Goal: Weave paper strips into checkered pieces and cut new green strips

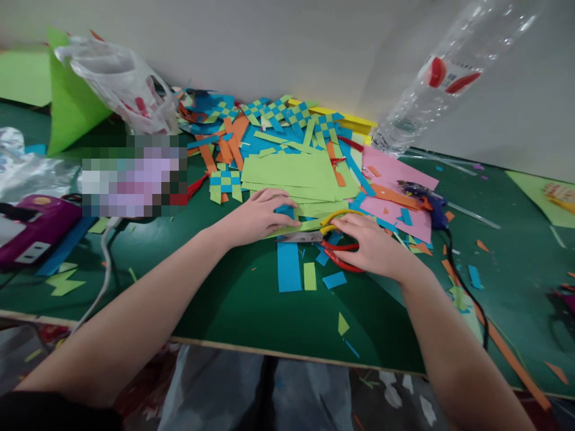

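Observation:
My right hand [371,242] grips a pair of scissors [308,237] with yellow and red handles. The handles are spread apart, and the metal blades point left towards my left hand [258,218]. Its fingers are curled onto a light green paper strip [309,226] lying just above the blades. A bit of blue paper shows between thumb and fingers. Beyond both hands lies a stack of light green paper [290,173]. Below the blades are a blue paper piece [288,269] and a small green rectangle [309,276].
Woven blue-and-green checkered pieces [274,111] and orange strips pile up near the wall. At right are pink paper [395,179], a blue glue gun [435,209] with a black cord, and a tilted plastic bottle [449,78]. A purple power socket [40,227] and plastic bag [121,84] stand left.

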`<move>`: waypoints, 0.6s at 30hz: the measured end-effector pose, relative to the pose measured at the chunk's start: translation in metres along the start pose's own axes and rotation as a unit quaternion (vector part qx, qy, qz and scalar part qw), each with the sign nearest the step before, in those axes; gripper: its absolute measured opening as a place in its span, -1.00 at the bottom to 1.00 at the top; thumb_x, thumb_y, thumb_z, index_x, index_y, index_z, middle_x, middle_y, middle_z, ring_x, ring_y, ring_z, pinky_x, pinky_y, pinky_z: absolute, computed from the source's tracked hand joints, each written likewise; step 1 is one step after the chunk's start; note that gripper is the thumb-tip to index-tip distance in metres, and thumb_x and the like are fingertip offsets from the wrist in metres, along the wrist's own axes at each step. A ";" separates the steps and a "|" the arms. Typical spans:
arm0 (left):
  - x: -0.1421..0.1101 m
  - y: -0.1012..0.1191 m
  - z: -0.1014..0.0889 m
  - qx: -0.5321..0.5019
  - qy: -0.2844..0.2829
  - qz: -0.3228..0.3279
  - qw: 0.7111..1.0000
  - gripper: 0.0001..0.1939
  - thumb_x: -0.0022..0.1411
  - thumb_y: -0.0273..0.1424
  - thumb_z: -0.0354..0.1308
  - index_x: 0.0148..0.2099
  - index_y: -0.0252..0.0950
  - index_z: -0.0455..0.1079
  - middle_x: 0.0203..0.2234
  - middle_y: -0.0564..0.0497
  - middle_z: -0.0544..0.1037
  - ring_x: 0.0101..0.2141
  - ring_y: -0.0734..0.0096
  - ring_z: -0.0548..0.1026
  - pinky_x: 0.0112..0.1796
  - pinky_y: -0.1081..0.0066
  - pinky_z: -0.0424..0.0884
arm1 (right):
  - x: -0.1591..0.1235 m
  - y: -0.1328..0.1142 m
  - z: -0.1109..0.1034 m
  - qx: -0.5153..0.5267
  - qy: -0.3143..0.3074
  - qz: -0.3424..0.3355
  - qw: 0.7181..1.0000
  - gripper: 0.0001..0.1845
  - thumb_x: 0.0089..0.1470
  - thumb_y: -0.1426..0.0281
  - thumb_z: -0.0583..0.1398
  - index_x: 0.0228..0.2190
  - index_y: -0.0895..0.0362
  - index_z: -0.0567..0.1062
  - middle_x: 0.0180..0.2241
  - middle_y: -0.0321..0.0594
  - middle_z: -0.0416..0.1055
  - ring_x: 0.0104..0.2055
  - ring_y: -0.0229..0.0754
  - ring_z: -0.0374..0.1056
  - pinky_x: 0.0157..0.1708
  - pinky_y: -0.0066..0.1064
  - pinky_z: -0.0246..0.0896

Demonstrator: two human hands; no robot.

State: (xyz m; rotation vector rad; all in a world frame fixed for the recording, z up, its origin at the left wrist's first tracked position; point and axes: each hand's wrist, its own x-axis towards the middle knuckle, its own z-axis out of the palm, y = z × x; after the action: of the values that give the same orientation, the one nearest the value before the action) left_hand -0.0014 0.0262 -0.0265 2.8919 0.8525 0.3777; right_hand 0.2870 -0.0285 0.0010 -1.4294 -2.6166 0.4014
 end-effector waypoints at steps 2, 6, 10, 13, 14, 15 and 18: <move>-0.001 -0.001 0.000 -0.009 0.005 -0.001 1.000 -0.68 0.41 -0.34 -0.02 0.06 0.03 0.49 0.14 0.00 0.40 0.23 0.13 0.18 0.14 0.08 0.17 | 0.000 0.000 0.000 -0.001 -0.001 -0.007 1.000 -0.50 0.06 0.22 0.23 0.05 0.06 0.44 0.01 0.00 0.43 0.09 0.19 0.33 0.06 0.10 0.22; 0.000 0.002 -0.001 -0.012 0.007 -0.004 1.000 -0.67 0.41 -0.36 -0.04 0.06 0.00 0.49 0.15 -0.01 0.39 0.22 0.13 0.18 0.14 0.07 0.17 | -0.001 0.001 -0.003 -0.004 0.019 -0.019 1.000 -0.52 0.05 0.24 0.23 0.03 0.07 0.45 -0.01 0.00 0.44 0.09 0.18 0.32 0.08 0.11 0.20; 0.006 0.011 0.000 0.008 0.008 -0.017 1.000 -0.67 0.42 -0.35 -0.06 0.08 -0.08 0.47 0.16 -0.04 0.39 0.22 0.13 0.19 0.14 0.07 0.17 | -0.004 0.003 -0.007 -0.018 0.037 -0.012 0.999 -0.51 0.02 0.24 0.24 0.01 0.08 0.46 0.01 0.02 0.44 0.12 0.19 0.31 0.10 0.08 0.20; 0.012 0.016 0.003 0.021 0.038 -0.032 0.999 -0.66 0.43 -0.38 -0.09 0.07 -0.15 0.46 0.11 -0.04 0.44 0.18 0.16 0.24 0.14 0.10 0.18 | -0.007 0.008 -0.011 -0.019 0.043 -0.010 0.999 -0.51 0.03 0.21 0.24 0.01 0.07 0.46 0.02 -0.01 0.44 0.11 0.17 0.32 0.11 0.05 0.20; 0.012 0.017 0.003 0.023 0.054 -0.038 0.998 -0.66 0.43 -0.39 -0.10 0.06 -0.16 0.47 0.08 -0.03 0.46 0.17 0.17 0.26 0.14 0.11 0.18 | -0.008 0.010 -0.011 -0.018 0.044 -0.011 0.999 -0.51 0.04 0.20 0.24 0.01 0.08 0.46 0.01 -0.01 0.45 0.11 0.16 0.33 0.12 0.05 0.20; 0.012 0.017 0.003 0.022 0.071 -0.043 0.996 -0.67 0.44 -0.40 -0.11 0.04 -0.18 0.47 0.05 -0.03 0.48 0.15 0.18 0.28 0.13 0.12 0.19 | -0.009 0.012 -0.012 -0.018 0.045 -0.011 0.999 -0.51 0.04 0.20 0.24 0.01 0.09 0.46 0.01 -0.01 0.46 0.11 0.15 0.33 0.12 0.04 0.20; 0.007 0.011 0.001 0.006 0.087 -0.043 0.995 -0.70 0.43 -0.34 -0.07 -0.09 -0.22 0.51 0.00 -0.04 0.51 0.11 0.18 0.31 0.09 0.15 0.22 | -0.011 0.017 -0.011 -0.019 0.041 -0.009 0.999 -0.50 0.03 0.21 0.24 0.01 0.12 0.46 0.02 0.00 0.46 0.11 0.14 0.34 0.13 0.02 0.19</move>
State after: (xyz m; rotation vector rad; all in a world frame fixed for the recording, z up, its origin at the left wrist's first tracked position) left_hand 0.0102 0.0207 -0.0237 2.8525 1.0030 0.6241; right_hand 0.3091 -0.0267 0.0066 -1.4010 -2.5832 0.2858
